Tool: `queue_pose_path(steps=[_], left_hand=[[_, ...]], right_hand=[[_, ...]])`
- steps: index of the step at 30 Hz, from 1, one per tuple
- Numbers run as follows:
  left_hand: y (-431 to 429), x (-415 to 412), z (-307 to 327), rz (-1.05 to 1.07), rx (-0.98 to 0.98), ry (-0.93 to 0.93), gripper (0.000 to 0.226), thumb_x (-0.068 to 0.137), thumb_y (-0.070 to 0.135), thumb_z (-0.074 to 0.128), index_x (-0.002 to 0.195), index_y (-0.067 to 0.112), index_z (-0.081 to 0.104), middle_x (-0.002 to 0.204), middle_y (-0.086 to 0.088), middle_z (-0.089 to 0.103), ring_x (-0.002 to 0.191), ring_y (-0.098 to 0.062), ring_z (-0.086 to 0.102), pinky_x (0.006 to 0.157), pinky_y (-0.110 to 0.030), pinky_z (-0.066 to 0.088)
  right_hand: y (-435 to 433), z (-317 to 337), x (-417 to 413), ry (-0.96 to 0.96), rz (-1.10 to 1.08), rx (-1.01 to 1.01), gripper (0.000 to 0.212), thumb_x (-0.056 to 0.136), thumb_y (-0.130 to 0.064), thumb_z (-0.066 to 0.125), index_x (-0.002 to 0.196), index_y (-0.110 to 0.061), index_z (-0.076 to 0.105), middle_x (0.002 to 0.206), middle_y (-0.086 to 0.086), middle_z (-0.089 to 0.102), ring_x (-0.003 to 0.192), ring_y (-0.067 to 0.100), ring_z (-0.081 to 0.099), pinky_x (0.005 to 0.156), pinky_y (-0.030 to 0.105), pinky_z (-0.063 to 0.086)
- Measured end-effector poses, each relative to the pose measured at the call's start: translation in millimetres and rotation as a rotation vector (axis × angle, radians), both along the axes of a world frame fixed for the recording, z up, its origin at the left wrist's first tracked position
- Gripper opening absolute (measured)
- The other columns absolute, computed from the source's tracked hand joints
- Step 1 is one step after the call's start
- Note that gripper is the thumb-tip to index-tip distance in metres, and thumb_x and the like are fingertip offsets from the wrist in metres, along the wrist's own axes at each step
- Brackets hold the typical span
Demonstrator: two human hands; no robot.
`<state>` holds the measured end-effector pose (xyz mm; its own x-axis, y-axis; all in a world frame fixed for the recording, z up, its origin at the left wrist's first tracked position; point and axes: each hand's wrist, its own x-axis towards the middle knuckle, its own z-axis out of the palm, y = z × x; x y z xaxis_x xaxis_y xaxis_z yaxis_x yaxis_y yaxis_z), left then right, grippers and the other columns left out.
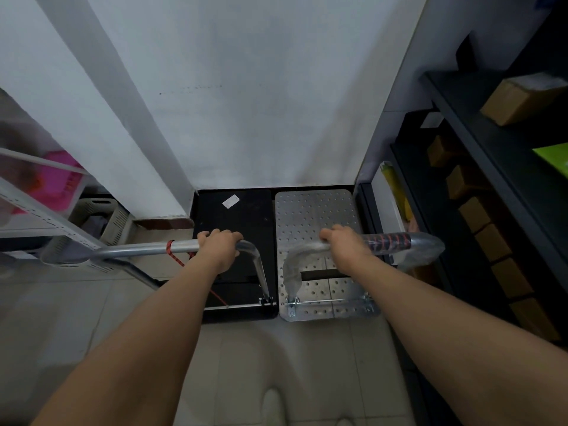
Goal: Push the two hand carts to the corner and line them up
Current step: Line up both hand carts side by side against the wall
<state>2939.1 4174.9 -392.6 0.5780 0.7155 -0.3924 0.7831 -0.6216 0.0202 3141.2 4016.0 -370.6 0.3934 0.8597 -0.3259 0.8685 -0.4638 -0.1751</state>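
Left hand point(218, 245) grips black cart point(246, 216), right hand point(341, 242) silver cart point(310, 210) — decks beyond.

Black cart deck point(246, 210), dotted silver cart deck point(316, 210), red-and-black handle wrap point(388, 241), white wall point(261, 103)

A plain white wall point(246, 103) closes off a room corner, a pillar point(123, 164) jutting from it at left above a reddish skirting strip point(163, 223). Pale floor tiles point(239, 364) take a dull, even light. Dark shelving point(479, 118) along the right side holds brown cardboard boxes point(519, 101) on several levels, a green panel point(553, 155) showing at the edge; at left, a pale perforated metal rack point(46, 216) stands before a pink basket point(61, 179) and a beige slotted crate point(104, 216)
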Motion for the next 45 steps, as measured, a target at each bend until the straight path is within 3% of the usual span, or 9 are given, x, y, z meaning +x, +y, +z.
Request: queue_pose_path(steps=[10, 15, 21, 26, 32, 36, 45], left_hand=[[8, 7, 2, 0.013, 0.002, 0.005, 0.029, 0.096, 0.020, 0.049, 0.123, 0.028, 0.051, 0.118, -0.001, 0.055, 0.116, -0.024, 0.045, 0.098, -0.041, 0.028], [5, 3, 2, 0.030, -0.024, 0.003, 0.026, 0.096, 0.027, 0.049, 0.122, 0.030, 0.051, 0.115, 0.000, 0.055, 0.113, -0.023, 0.045, 0.098, -0.042, 0.028], [-7, -5, 0, 0.026, -0.007, -0.007, 0.026, 0.097, 0.029, 0.046, 0.122, 0.029, 0.051, 0.115, 0.000, 0.055, 0.112, -0.022, 0.045, 0.095, -0.040, 0.028], [-13, -10, -1, 0.029, 0.006, -0.012, 0.029, 0.097, 0.029, 0.046, 0.125, 0.030, 0.050, 0.116, 0.001, 0.054, 0.112, -0.021, 0.045, 0.094, -0.039, 0.027], [-11, -7, 2, 0.029, 0.028, -0.002, 0.030, 0.097, 0.029, 0.047, 0.127, 0.030, 0.049, 0.118, 0.000, 0.054, 0.114, -0.021, 0.045, 0.094, -0.038, 0.027], [-4, -5, 2, 0.030, 0.023, -0.007, 0.029, 0.097, 0.029, 0.047, 0.125, 0.029, 0.051, 0.118, 0.000, 0.055, 0.115, -0.022, 0.045, 0.094, -0.039, 0.027], [10, 7, 2, 0.032, 0.010, -0.014, 0.027, 0.097, 0.028, 0.048, 0.123, 0.030, 0.051, 0.115, 0.000, 0.055, 0.113, -0.021, 0.045, 0.095, -0.039, 0.027]], right_hand=[[-1, -4, 2, 0.030, 0.039, -0.014, 0.048, 0.081, 0.012, 0.051, 0.117, -0.019, 0.052, 0.119, 0.003, 0.049, 0.112, 0.022, 0.042, 0.091, 0.033, 0.039], [-2, -4, 1, 0.080, 0.038, -0.106, 0.041, 0.082, 0.011, 0.049, 0.104, -0.022, 0.059, 0.106, 0.005, 0.060, 0.101, 0.026, 0.057, 0.079, 0.033, 0.047], [-6, -6, -1, 0.097, -0.007, -0.088, 0.050, 0.077, 0.016, 0.046, 0.106, -0.022, 0.062, 0.103, 0.008, 0.062, 0.097, 0.028, 0.059, 0.075, 0.034, 0.050], [-11, -7, -7, 0.073, 0.002, -0.076, 0.048, 0.074, 0.018, 0.047, 0.102, -0.018, 0.062, 0.099, 0.009, 0.063, 0.095, 0.027, 0.060, 0.079, 0.036, 0.054], [-7, -7, -5, 0.066, 0.012, -0.110, 0.042, 0.076, 0.014, 0.047, 0.102, -0.016, 0.060, 0.100, 0.011, 0.062, 0.096, 0.029, 0.059, 0.070, 0.032, 0.046], [-2, -9, -2, 0.043, 0.015, -0.077, 0.044, 0.079, 0.014, 0.047, 0.102, -0.021, 0.060, 0.098, 0.009, 0.062, 0.095, 0.028, 0.059, 0.075, 0.034, 0.051], [15, -9, 11, 0.027, 0.023, -0.099, 0.044, 0.079, 0.012, 0.051, 0.105, -0.022, 0.060, 0.097, 0.006, 0.059, 0.095, 0.025, 0.058, 0.071, 0.031, 0.047]])
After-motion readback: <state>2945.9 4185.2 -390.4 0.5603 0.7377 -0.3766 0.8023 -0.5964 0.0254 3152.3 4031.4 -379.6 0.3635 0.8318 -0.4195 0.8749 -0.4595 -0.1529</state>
